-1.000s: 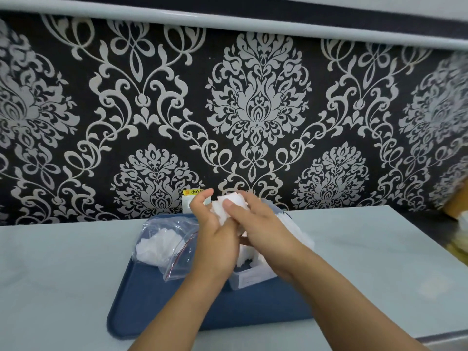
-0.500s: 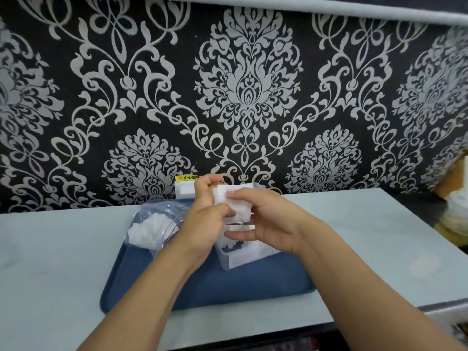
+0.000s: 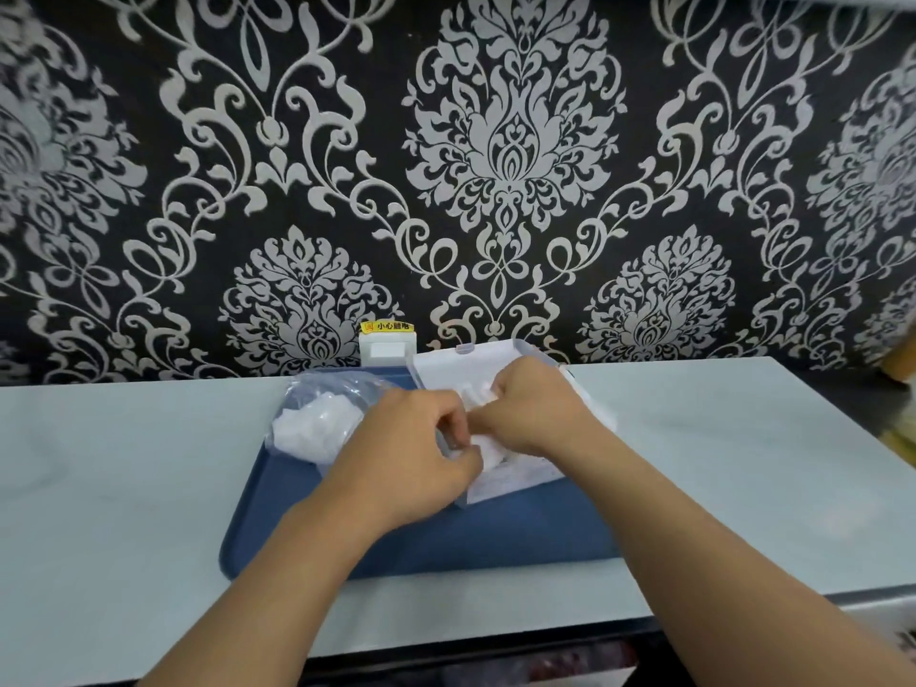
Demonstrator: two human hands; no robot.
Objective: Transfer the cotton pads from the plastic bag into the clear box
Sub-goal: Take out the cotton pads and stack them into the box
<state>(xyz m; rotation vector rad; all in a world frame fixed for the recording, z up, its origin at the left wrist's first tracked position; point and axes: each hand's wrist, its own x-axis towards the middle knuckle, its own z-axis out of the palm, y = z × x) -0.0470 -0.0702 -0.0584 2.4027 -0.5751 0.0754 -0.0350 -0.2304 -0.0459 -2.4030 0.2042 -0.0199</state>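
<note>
Since half a second ago both my hands have dropped from chest height, where they held the pads up in front of the wall, down onto the box (image 3: 515, 480). The white stack that stood clear above my fingertips now sits low between them, at or just inside the box mouth; its open lid (image 3: 471, 361) shows beyond my knuckles, where before my hands covered it.

My left hand (image 3: 416, 458) is curled, thumb and forefinger pinching the near edge of the pads (image 3: 478, 396). My right hand (image 3: 533, 409) is curled over the top of them, fingertips tucked under and out of sight, so I can't tell exactly how they lie.

These pads I judge to be feather-light, soft and compressible, prone to fanning apart or snagging on each other. I'd hold them as a stack by opposite edges with a gentle squeeze, never by one pad's corner.

The bag (image 3: 322, 419) lies just left of my left knuckles on the tray (image 3: 396, 547), more pads inside, so the transfer looks only partly done.
</note>
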